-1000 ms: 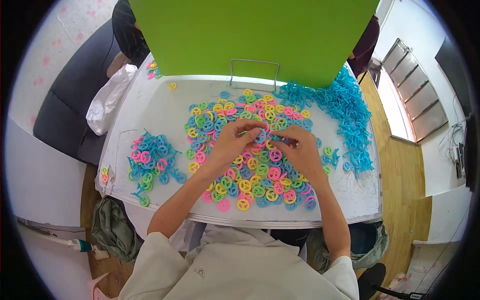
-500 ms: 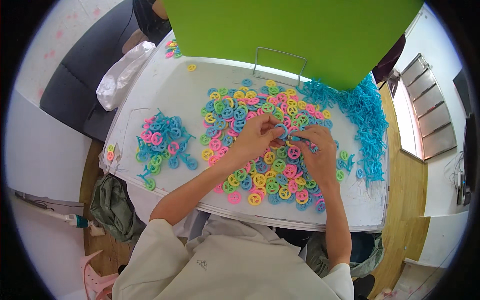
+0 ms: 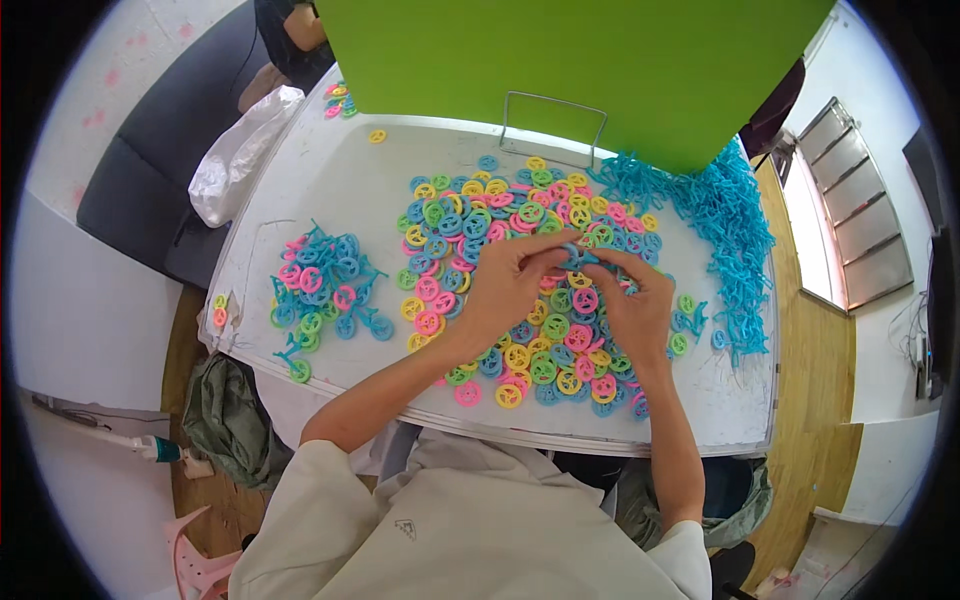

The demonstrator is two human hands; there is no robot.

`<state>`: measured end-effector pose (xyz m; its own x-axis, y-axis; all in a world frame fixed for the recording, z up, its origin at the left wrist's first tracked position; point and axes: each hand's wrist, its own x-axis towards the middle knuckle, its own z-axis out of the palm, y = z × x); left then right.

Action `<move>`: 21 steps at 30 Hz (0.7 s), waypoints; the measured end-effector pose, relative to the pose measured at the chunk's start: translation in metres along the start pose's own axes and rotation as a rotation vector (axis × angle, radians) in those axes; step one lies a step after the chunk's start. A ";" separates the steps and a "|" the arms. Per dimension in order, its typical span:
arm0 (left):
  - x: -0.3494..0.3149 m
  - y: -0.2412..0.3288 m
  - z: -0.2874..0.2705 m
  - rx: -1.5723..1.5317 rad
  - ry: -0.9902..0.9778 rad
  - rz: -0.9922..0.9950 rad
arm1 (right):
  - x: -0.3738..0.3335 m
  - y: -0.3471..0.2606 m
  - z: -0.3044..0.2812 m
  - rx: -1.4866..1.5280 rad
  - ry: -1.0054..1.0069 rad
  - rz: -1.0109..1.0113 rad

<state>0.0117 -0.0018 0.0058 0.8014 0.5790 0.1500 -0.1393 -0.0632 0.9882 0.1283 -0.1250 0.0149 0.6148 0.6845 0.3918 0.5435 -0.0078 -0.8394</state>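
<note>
Head view — wheel pile [image 3: 540, 312] beneath both hands [image 3: 505, 290], green panel [image 3: 570, 60] beyond

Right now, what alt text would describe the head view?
A left hand and a right hand hold blue plastic pieces over multicoloured wheels on a white table; more blue parts lie heaped at right, near a green panel.

There are two hands [image 3: 505, 285], one bench [image 3: 350, 190], one green panel [image 3: 570, 60] and one white bag [image 3: 235, 165]. Wheels [image 3: 517, 357] of four colours and teal pieces [image 3: 738, 240] are too many to be counted exactly.
</note>
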 end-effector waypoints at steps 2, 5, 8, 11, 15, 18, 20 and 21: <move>-0.003 0.000 0.003 0.042 -0.004 0.060 | 0.002 -0.004 -0.004 0.007 -0.034 0.082; -0.007 0.004 0.007 0.055 0.006 0.079 | 0.003 -0.001 -0.005 0.115 -0.076 0.204; -0.009 0.005 0.012 0.076 0.066 0.089 | 0.002 0.003 -0.005 0.273 -0.087 0.272; -0.009 0.001 0.012 0.118 0.091 0.116 | 0.001 0.001 -0.005 0.204 -0.108 0.266; -0.008 -0.002 0.010 0.111 0.086 0.065 | 0.001 -0.010 -0.006 0.120 -0.119 0.294; -0.010 0.003 0.013 0.025 0.094 0.103 | 0.003 0.002 -0.004 0.410 -0.125 0.369; -0.011 0.004 0.015 -0.008 0.104 0.119 | 0.003 -0.001 -0.004 0.450 -0.128 0.423; -0.012 0.005 0.015 0.032 0.108 0.124 | 0.002 -0.003 -0.004 0.491 -0.132 0.479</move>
<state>0.0101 -0.0211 0.0089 0.7119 0.6491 0.2680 -0.2131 -0.1640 0.9632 0.1306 -0.1262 0.0198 0.6306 0.7712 -0.0866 -0.1102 -0.0214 -0.9937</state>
